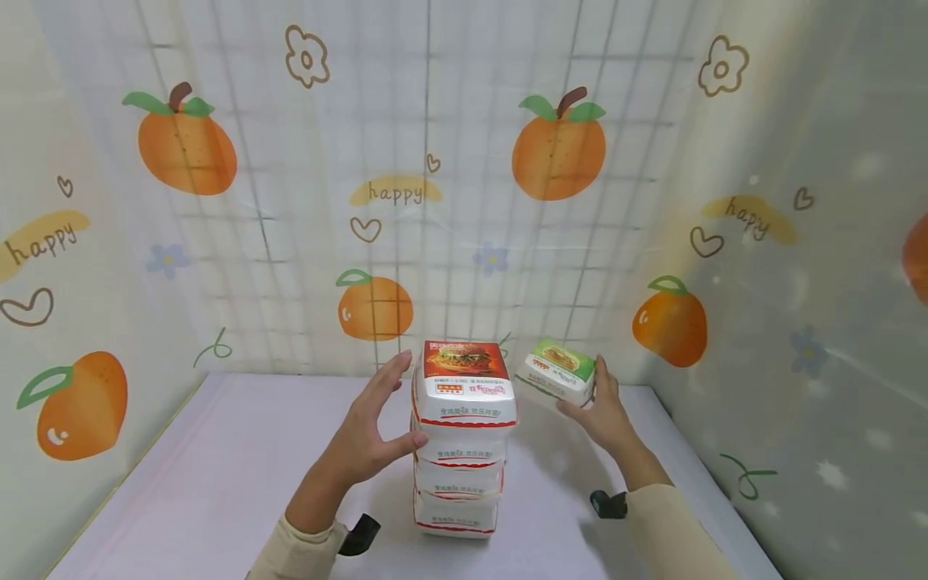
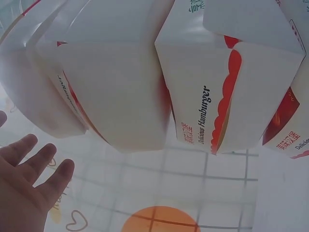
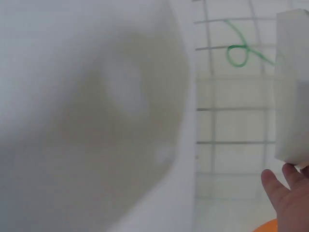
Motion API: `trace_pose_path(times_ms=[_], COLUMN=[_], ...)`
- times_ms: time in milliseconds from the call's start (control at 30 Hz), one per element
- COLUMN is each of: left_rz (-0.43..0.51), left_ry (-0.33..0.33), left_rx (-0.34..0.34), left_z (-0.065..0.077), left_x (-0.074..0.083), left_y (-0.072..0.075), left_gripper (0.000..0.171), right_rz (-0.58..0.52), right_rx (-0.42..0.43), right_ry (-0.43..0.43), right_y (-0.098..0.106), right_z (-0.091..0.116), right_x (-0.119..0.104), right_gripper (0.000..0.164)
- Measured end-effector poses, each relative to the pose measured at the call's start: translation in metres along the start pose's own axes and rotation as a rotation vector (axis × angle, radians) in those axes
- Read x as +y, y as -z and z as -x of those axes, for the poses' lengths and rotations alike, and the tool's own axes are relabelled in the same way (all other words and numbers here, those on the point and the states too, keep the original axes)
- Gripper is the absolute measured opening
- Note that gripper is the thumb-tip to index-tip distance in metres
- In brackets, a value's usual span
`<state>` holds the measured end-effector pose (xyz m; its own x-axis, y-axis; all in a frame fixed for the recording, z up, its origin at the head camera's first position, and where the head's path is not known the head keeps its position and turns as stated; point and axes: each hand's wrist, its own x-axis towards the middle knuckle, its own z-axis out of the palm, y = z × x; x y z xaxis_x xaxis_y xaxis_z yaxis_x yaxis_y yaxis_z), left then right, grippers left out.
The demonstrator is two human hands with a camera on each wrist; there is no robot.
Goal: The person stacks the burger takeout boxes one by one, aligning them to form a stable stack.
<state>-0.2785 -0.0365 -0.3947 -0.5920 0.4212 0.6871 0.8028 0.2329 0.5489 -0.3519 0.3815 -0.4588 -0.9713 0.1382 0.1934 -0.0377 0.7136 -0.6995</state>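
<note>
In the head view, several white burger boxes stand in an upright stack on the table, topped by a red burger box (image 1: 464, 383). My left hand (image 1: 358, 439) is at the left of the stack's upper part, fingers extended and thumb spread toward the boxes. The left wrist view has the left hand (image 2: 26, 181) with fingers apart, beside the boxes' white sides (image 2: 116, 92). To the right of the stack, my right hand (image 1: 605, 415) holds a green-topped burger box (image 1: 558, 370) by its right side, tilted above the table. Only that box's pale side (image 3: 292, 96) shows in the right wrist view.
A pale lilac-white table (image 1: 275, 435) lies under the stack. Behind it hangs a white curtain (image 1: 464, 105) printed with oranges, with grid lines showing through. A grey-white curtain side (image 1: 834, 266) borders the table on the right.
</note>
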Motion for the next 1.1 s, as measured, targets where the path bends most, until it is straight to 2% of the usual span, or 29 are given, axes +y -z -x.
trace_pose_path(times_ms=[433, 600, 733, 900, 1100], left_rz=[-0.031, -0.065, -0.072, -0.077, -0.088], left_ry=[-0.025, -0.044, -0.053, -0.025, -0.008], left_rx=[-0.014, -0.029, -0.039, -0.048, -0.051], left_z=[-0.007, -0.01, -0.015, -0.018, -0.019], left_x=[0.0, -0.003, -0.005, -0.006, -0.005], left_y=[0.013, 0.019, 0.022, 0.026, 0.027], left_gripper=[0.092, 0.094, 0.093, 0.092, 0.091], right_rz=[-0.034, -0.069, -0.081, -0.093, -0.168], right_rx=[0.056, 0.083, 0.106, 0.128, 0.151], right_ry=[0.056, 0.105, 0.101, 0.079, 0.119], right_y=[0.017, 0.024, 0.028, 0.028, 0.033], right_z=[0.002, 0.001, 0.0, -0.002, -0.003], right_x=[-0.032, -0.045, -0.06, -0.078, -0.098], right_gripper=[0.118, 0.115, 0.115, 0.116, 0.112])
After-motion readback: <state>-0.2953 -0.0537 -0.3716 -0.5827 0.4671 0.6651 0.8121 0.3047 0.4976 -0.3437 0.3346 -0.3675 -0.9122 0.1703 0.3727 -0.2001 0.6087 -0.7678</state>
